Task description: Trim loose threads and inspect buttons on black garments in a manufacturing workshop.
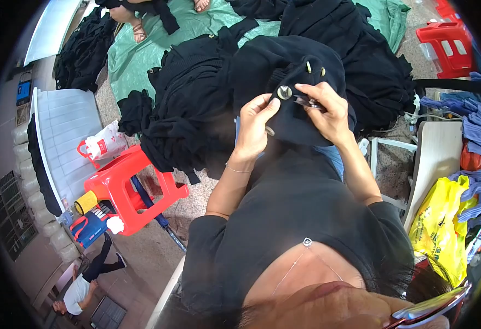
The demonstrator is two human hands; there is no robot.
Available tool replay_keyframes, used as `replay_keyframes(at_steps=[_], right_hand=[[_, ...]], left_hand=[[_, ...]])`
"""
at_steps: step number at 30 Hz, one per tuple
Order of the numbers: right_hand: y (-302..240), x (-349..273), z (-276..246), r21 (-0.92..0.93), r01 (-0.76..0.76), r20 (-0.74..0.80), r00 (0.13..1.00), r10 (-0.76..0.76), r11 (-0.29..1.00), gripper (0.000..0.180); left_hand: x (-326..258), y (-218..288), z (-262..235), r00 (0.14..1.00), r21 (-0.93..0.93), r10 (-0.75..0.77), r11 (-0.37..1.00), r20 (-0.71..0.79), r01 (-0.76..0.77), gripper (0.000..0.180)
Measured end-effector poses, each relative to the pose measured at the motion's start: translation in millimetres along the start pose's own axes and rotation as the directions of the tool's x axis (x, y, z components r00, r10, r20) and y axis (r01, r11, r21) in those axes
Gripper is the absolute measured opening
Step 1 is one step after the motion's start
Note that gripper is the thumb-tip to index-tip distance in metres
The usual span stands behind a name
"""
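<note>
Left hand pinches the black garment beside its button, right fingers closed on small snips, seemingly mid-trim; next needs careful blade placement.

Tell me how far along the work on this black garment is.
Done: a round metal button already sits on the black garment. In hand: the left hand pinches the cloth beside it while the right hand holds small snips there. Left: a heap of black garments lies on the green sheet.
</note>
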State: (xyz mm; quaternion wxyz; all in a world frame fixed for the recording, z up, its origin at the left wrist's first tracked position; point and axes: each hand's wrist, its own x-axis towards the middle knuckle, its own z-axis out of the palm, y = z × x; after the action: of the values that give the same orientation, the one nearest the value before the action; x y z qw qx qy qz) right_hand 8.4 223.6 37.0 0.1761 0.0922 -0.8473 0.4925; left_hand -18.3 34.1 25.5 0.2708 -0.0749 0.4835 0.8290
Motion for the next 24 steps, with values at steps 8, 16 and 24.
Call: replay_keyframes(at_steps=[8,16,24], right_hand=[[11.9,5.0,15.6,-0.003,0.064,0.005,0.998,-0.064,0.998,0.037],[12.7,11.0,6.0,-0.038,0.239,0.144,0.962,-0.231,0.97,0.043],[16.2,17.6,8.4,-0.007,0.295,0.175,0.941,-0.29,0.955,0.04]], left_hand=[[-2.1,-1.9,6.6,0.983,0.295,0.177,0.937,0.059,-0.186,0.019],[-2.7,-1.4,2.7,0.985,0.296,0.165,0.94,0.044,-0.171,0.015],[-4.4,8.8,2.6,0.978,0.51,0.175,0.835,0.111,-0.207,0.015]])
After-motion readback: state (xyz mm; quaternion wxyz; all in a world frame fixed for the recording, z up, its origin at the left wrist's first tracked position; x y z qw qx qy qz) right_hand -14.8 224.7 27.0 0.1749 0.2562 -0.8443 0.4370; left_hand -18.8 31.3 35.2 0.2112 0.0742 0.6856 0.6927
